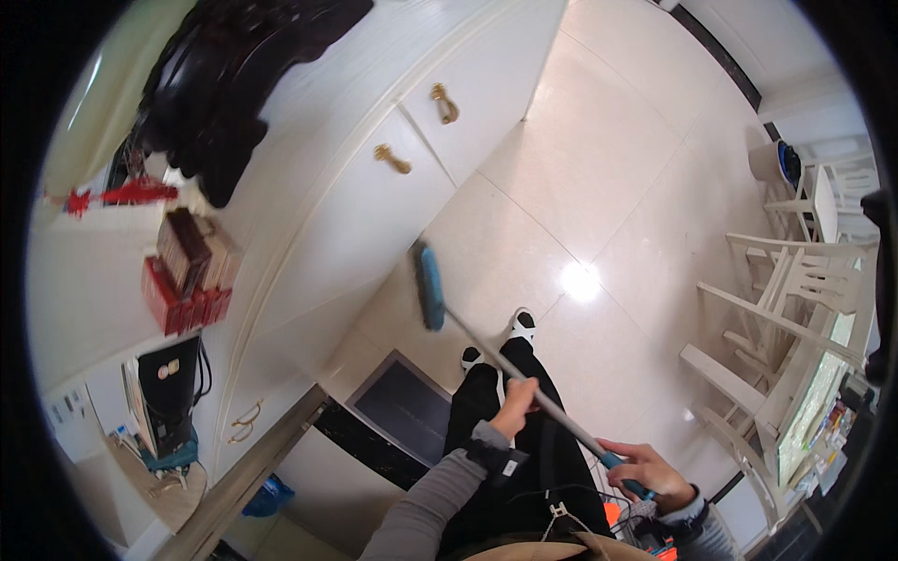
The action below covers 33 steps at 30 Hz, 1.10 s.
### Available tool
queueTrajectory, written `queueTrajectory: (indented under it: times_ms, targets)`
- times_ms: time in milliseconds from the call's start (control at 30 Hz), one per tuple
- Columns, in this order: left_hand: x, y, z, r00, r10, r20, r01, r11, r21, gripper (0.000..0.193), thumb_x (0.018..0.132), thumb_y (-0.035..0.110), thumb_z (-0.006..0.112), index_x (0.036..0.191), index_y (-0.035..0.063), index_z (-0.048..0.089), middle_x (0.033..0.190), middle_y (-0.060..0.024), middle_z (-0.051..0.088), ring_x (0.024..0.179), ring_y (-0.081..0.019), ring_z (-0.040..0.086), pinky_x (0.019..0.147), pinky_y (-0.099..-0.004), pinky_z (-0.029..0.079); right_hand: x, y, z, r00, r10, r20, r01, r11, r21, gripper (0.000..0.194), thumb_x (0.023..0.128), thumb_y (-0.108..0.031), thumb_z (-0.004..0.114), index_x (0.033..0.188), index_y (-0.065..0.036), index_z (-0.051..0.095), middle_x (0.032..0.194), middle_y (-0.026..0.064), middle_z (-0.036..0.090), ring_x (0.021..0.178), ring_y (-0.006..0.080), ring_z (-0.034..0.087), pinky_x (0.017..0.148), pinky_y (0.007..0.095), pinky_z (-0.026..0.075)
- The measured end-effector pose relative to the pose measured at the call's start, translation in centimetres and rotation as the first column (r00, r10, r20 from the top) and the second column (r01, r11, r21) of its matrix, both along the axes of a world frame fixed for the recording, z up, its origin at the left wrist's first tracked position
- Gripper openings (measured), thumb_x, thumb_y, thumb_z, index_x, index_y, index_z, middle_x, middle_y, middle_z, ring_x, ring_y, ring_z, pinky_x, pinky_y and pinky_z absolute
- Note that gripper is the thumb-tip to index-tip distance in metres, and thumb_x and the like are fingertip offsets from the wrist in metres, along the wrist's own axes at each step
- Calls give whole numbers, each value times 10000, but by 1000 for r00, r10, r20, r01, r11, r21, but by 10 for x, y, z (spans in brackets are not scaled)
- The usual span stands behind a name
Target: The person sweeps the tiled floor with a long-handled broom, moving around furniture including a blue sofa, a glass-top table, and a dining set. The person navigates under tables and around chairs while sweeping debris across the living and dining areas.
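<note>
A long-handled broom runs diagonally in front of my legs. Its blue head (432,286) with dark bristles is on the tiled floor beside the base of a white cabinet (351,231). My left hand (515,407) wraps around the middle of the grey broom handle (484,343). Near the handle's end, my right hand (649,473) holds the blue grip (621,473). Both wrists wear dark bands. My feet, in white and black shoes (523,325), stand on the floor just right of the broom head.
A dark doormat (403,407) lies left of my feet, by a doorway threshold. White wooden chairs (772,308) and a table (817,400) with small items stand at the right, with a bin (766,163) beyond. Boxes (186,280) rest on the cabinet.
</note>
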State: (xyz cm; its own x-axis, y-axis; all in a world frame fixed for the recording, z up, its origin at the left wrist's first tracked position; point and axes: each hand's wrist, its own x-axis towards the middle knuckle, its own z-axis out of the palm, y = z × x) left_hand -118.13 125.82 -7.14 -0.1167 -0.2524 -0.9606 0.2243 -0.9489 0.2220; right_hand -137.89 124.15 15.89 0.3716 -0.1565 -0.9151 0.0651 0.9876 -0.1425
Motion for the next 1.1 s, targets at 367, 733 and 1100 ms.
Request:
queueTrajectory:
  times_ms: [367,733,1100]
  targets:
    - [-128,-118,-79,874,-265,-408,219,963,-156,191,800,224,472,728,50,503,626,-51,533,513,-140,505,452,-261,401,-82,-72,-39,918,-314,-244,325,946,7,572,692,46,520,1248,39,384,605,119,525,358,141,436,327,233,319]
    - [-172,-169,-8,877,-374,-302,272,904,-329,210,760,229,487,640,59,461,530,-27,458,433,-112,428,400,-258,347,-81,-67,23,843,-495,-211,482,869,-109,624,717,64,470,1311,30,284,568,101,476,341,138,422,331,241,340]
    - [-123,-197,-70,896,-389,-215,332,907,-258,252,775,242,459,635,40,515,569,-66,529,443,-143,487,421,-249,379,-99,-114,-52,905,-418,-84,413,908,-73,562,715,22,516,1257,51,370,604,87,499,369,117,421,355,220,333]
